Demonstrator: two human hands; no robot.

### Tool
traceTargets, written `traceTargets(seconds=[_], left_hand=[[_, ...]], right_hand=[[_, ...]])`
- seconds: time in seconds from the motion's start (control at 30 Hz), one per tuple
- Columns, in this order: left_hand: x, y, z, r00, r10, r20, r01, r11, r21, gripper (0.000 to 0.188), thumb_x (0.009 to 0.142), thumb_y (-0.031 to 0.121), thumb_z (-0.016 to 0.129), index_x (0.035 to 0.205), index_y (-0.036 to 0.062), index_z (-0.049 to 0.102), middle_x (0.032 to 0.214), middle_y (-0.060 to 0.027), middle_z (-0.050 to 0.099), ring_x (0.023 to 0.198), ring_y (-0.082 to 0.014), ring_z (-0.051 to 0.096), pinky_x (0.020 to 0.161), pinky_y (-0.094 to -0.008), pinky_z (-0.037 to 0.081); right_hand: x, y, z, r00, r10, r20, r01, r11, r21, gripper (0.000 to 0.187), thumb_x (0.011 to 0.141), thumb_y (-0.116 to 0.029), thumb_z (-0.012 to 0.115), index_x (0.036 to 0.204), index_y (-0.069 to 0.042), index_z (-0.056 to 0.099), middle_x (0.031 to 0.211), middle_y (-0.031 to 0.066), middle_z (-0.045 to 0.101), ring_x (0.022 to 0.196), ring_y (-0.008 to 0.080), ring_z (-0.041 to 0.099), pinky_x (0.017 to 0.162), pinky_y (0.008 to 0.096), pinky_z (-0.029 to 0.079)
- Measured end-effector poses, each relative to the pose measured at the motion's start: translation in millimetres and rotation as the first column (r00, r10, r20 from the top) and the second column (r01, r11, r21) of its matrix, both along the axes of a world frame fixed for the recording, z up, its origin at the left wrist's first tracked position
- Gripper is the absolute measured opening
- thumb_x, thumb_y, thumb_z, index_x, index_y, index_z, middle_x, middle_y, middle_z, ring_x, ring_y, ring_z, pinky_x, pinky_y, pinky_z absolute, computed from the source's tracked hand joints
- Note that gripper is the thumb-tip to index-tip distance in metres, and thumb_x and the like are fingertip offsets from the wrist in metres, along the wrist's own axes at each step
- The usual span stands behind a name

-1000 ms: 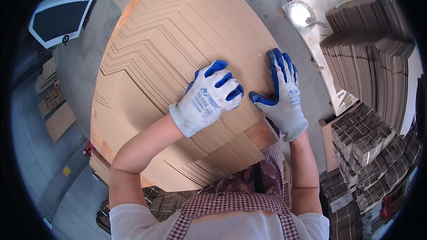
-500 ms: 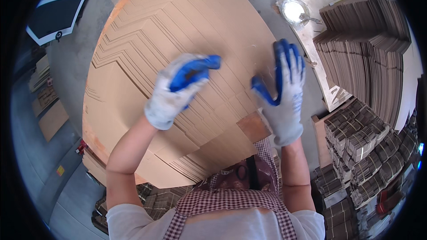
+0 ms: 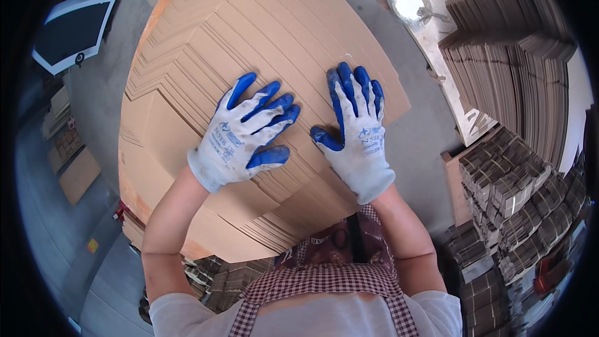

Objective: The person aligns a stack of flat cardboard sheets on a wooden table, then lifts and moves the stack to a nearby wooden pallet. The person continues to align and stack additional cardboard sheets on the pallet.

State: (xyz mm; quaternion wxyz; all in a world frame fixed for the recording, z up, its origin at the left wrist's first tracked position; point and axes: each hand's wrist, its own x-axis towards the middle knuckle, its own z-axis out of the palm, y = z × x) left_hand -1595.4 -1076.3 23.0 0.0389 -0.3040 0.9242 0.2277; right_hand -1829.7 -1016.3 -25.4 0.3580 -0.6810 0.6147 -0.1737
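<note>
Brown cardboard sheets (image 3: 168, 150) lie fanned out in overlapping steps on a table before me, their notched edges showing in rows. Both my hands wear white work gloves with blue coated fingers. My left hand (image 3: 242, 131) rests flat on the middle of the fanned sheets, its fingers spread. To the right of it, my right hand (image 3: 357, 130) also lies palm down on the sheets, near their right side, fingers stretched forward and thumb out to the left. Neither hand grasps anything. The sheet parts beneath the palms are hidden.
At the right, a tall stack of cardboard (image 3: 508, 62) stands beside a pale board (image 3: 430, 50) bearing a round tub with a brush (image 3: 412, 7). Several tied cardboard bundles (image 3: 499, 181) are piled below it. Flat pieces (image 3: 79, 176) lie at the left.
My left hand has turned palm down and opened onto the sheets. My right hand has moved left onto them from the right edge. The sheets' right edge now reaches further right.
</note>
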Motion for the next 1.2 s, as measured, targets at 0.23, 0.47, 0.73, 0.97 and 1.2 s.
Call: traceTargets(seconds=[0.23, 0.47, 0.73, 0.97, 1.2], left_hand=[[-4, -4, -5, 0.995, 0.005, -0.097, -0.007, 1.0, -0.017, 0.045, 0.085, 0.028, 0.074, 0.126, 0.011, 0.071, 0.128, -0.0074, 0.068, 0.13, -0.0293, 0.06, 0.119, -0.0577, 0.037], [-22, 24, -14, 0.99, -0.075, -0.117, 0.066, 0.994, -0.083, 0.03, 0.087, 0.019, 0.071, 0.116, 0.0111, 0.076, 0.117, -0.0077, 0.071, 0.122, -0.027, 0.065, 0.116, -0.0572, 0.04], [-37, 18, -13, 0.994, -0.106, -0.003, 0.104, 0.983, -0.151, 0.028, 0.087, 0.019, 0.069, 0.113, 0.0099, 0.076, 0.098, -0.0048, 0.071, 0.103, -0.0221, 0.068, 0.115, -0.0546, 0.041], [-33, 21, -20, 0.992, -0.055, -0.116, 0.035, 0.984, -0.173, 0.027, 0.081, 0.016, 0.072, 0.107, 0.0121, 0.077, 0.095, -0.0027, 0.069, 0.097, -0.0197, 0.067, 0.107, -0.0496, 0.05], [-25, 27, -25, 0.985, -0.068, -0.157, 0.038, 0.982, -0.184, 0.03, 0.074, 0.015, 0.077, 0.104, 0.0134, 0.078, 0.097, -0.0019, 0.068, 0.096, -0.0204, 0.067, 0.101, -0.0468, 0.053]], right_hand=[[2, 0, 1, 0.999, -0.039, 0.01, 0.039, 0.999, -0.008, 0.085, 0.084, -0.019, 0.078, 0.158, -0.009, 0.039, 0.167, 0.016, 0.032, 0.156, 0.0395, 0.024, 0.129, 0.0537, 0.016], [2, 1, -1, 0.999, -0.052, -0.004, 0.052, 0.998, -0.039, 0.083, 0.083, -0.014, 0.078, 0.157, -0.01, 0.041, 0.167, 0.0144, 0.034, 0.156, 0.0369, 0.026, 0.129, 0.0515, 0.017], [4, 1, -2, 0.999, -0.05, -0.019, 0.049, 0.998, -0.042, 0.086, 0.082, -0.015, 0.08, 0.158, -0.01, 0.041, 0.166, 0.0147, 0.035, 0.156, 0.0378, 0.026, 0.129, 0.0532, 0.017], [2, -1, 0, 0.998, -0.054, -0.035, 0.053, 0.998, -0.025, 0.087, 0.083, -0.023, 0.082, 0.158, -0.012, 0.04, 0.166, 0.0138, 0.035, 0.155, 0.0367, 0.027, 0.129, 0.053, 0.017], [3, -1, -1, 0.998, -0.047, -0.038, 0.047, 0.999, -0.019, 0.09, 0.081, -0.026, 0.084, 0.158, -0.012, 0.04, 0.166, 0.0125, 0.035, 0.155, 0.0363, 0.029, 0.129, 0.0524, 0.018]])
